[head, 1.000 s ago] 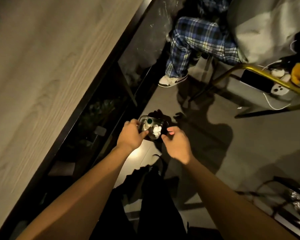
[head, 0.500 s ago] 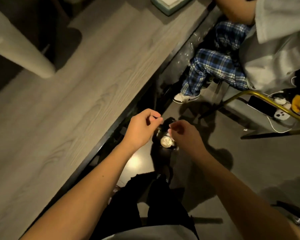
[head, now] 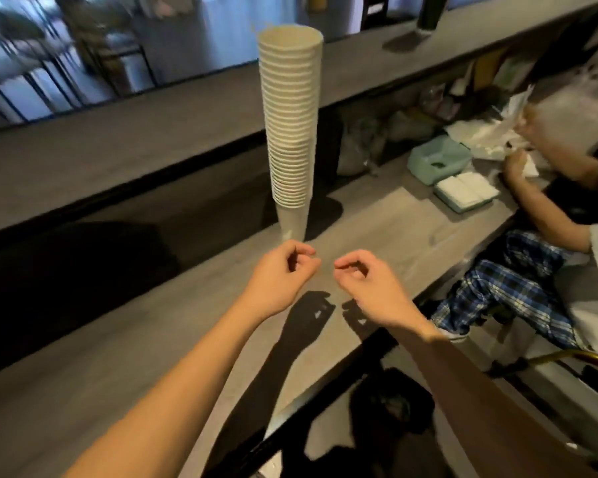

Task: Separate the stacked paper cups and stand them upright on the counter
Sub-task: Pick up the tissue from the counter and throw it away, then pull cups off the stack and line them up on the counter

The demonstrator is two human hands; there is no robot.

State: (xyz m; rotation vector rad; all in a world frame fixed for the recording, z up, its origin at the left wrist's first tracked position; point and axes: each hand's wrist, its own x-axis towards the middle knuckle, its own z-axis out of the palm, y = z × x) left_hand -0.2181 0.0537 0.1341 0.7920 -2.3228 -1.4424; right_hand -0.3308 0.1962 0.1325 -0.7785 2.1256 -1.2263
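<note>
A tall stack of pale paper cups (head: 290,112) stands upright on the grey wood-grain counter (head: 152,339), mouths up, just beyond my hands. My left hand (head: 283,274) hovers right in front of the stack's base with its fingers curled in and nothing in them. A short gap to its right is my right hand (head: 366,281), also curled with thumb and fingers nearly pinched, holding nothing. Neither hand touches the cups.
A raised dark ledge (head: 152,139) runs behind the counter. To the right sit a mint-green box (head: 439,160) and a tray of white napkins (head: 466,191). A seated person (head: 518,281) in plaid trousers is at the right, near the counter's edge.
My view has swung up from the floor to the counter. Both hands rose from a small container near the floor and now hover empty before the cup stack.
</note>
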